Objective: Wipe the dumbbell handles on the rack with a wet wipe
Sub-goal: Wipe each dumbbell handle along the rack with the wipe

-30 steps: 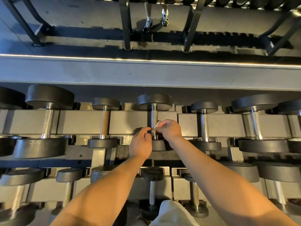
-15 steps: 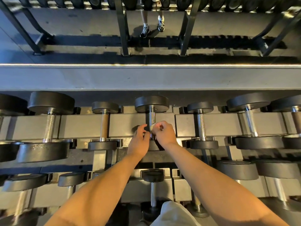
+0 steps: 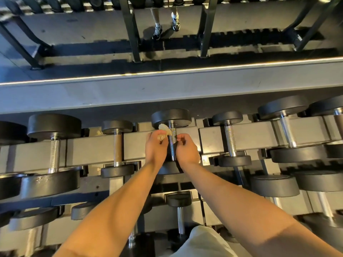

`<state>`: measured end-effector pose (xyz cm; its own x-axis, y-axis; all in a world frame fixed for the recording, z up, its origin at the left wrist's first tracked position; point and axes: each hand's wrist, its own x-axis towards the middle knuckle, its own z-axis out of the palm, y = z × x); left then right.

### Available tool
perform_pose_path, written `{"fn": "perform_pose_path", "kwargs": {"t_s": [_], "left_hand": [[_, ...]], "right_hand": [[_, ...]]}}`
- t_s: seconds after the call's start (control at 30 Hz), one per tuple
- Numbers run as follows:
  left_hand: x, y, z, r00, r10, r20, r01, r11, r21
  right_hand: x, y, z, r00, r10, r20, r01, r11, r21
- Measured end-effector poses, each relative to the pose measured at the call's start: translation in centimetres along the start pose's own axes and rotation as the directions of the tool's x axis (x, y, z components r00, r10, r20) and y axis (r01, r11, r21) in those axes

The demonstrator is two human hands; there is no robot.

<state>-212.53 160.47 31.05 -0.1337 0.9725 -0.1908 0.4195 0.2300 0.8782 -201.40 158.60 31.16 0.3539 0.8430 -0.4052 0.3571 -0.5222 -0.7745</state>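
Wipe [image 3: 163,128] pinched in left hand [image 3: 156,149]; right hand [image 3: 187,149] grip curled, seemingly empty, beside handle [image 3: 173,136].

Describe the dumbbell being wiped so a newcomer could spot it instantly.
Find the grey rack, upper row. Near its middle sits a dumbbell with a wide black head and knurled steel handle. It alone has a crumpled white wet wipe beside that handle.

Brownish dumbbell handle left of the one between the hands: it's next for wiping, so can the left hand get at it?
Probably yes. The left hand, pinching the wipe, sits beside the brownish handle, and only bare rack rail lies between; nothing covers it.
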Motion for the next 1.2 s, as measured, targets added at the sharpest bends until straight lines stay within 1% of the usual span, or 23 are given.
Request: {"fn": "perform_pose_path", "kwargs": {"t_s": [0.07, 0.1, 0.17, 0.2, 0.27, 0.43, 0.5, 0.6, 0.67, 0.7, 0.73, 0.77, 0.8, 0.87, 0.9, 0.97, 1.03, 1.1, 1.2], "left_hand": [[1.1, -0.2, 0.2, 0.996, 0.063, 0.055, -0.071, 0.986, 0.148], [1.5, -0.2, 0.5, 0.992, 0.091, 0.09, -0.106, 0.978, 0.181], [2.3, 0.0, 1.2, 0.985, 0.104, 0.137, -0.13, 0.973, 0.191], [2.7, 0.1, 1.5, 0.986, 0.086, 0.145, -0.112, 0.978, 0.179], [3.1, 0.1, 1.7, 0.987, 0.083, 0.135, -0.104, 0.981, 0.164], [3.5, 0.4, 1.4, 0.979, 0.123, 0.161, -0.153, 0.97, 0.187], [3.2, 0.1, 1.4, 0.979, 0.115, 0.17, -0.149, 0.968, 0.201], [2.4, -0.8, 1.3, 0.963, 0.151, 0.225, -0.205, 0.948, 0.242], [2.3, -0.9, 0.9, 0.954, 0.181, 0.24, -0.237, 0.945, 0.227], [2.3, -0.6, 0.8, 0.955, 0.193, 0.225, -0.234, 0.957, 0.172], [2.4, -0.3, 0.9, 0.964, 0.185, 0.188, -0.204, 0.975, 0.087], [2.6, 0.1, 1.0, 0.977, 0.168, 0.133, -0.176, 0.983, 0.052], [2.9, 0.6, 1.3, 0.982, 0.155, 0.108, -0.162, 0.985, 0.065], [3.1, 0.9, 2.1, 0.986, 0.113, 0.119, -0.124, 0.989, 0.084], [3.0, 1.0, 2.3, 0.987, 0.121, 0.109, -0.133, 0.985, 0.109], [2.8, 0.6, 2.8, 0.987, 0.097, 0.127, -0.117, 0.98, 0.16], [2.2, 0.3, 2.8, 0.989, 0.052, 0.141, -0.074, 0.985, 0.156], [1.2, -0.4, 2.3, 0.973, 0.045, 0.227, -0.083, 0.984, 0.159], [0.4, -2.1, 1.8, 0.944, -0.005, 0.331, -0.058, 0.982, 0.181]], "right_hand": [[0.0, -0.1, 0.4, 1.0, -0.01, -0.007, 0.01, 0.997, -0.074], [0.0, 0.0, 0.4, 1.0, -0.019, -0.016, 0.018, 0.994, -0.109], [0.2, 0.1, 0.5, 0.999, -0.027, -0.033, 0.022, 0.989, -0.149], [0.4, 0.2, 0.6, 0.999, -0.026, -0.039, 0.019, 0.987, -0.157], [0.5, 0.2, 0.7, 0.999, -0.017, -0.043, 0.009, 0.986, -0.164], [0.4, 0.0, 0.6, 0.999, -0.024, -0.039, 0.017, 0.983, -0.183], [0.2, -0.1, 0.5, 0.999, -0.026, -0.035, 0.019, 0.983, -0.182], [0.2, -0.2, 0.5, 0.999, -0.002, -0.039, -0.004, 0.987, -0.16], [0.1, -0.2, 0.5, 0.999, 0.003, -0.046, -0.01, 0.988, -0.156], [0.2, -0.2, 0.5, 0.999, 0.001, -0.047, -0.009, 0.988, -0.157], [0.2, -0.2, 0.5, 0.999, -0.004, -0.045, -0.003, 0.988, -0.155], [0.2, -0.1, 0.5, 0.999, -0.008, -0.043, 0.002, 0.989, -0.148], [0.2, -0.1, 0.5, 0.999, -0.011, -0.044, 0.005, 0.99, -0.138], [0.2, 0.0, 0.4, 0.998, -0.011, -0.057, 0.005, 0.994, -0.11], [0.2, 0.1, 0.3, 0.998, -0.013, -0.066, 0.007, 0.996, -0.093], [0.2, 0.2, 0.1, 0.996, -0.026, -0.082, 0.02, 0.998, -0.066], [0.1, 0.2, -0.1, 0.995, -0.041, -0.093, 0.037, 0.998, -0.046], [0.1, 0.3, -0.2, 0.995, -0.046, -0.093, 0.044, 0.999, -0.023], [0.0, 0.5, -0.1, 0.995, -0.041, -0.092, 0.04, 0.999, -0.017]]}}
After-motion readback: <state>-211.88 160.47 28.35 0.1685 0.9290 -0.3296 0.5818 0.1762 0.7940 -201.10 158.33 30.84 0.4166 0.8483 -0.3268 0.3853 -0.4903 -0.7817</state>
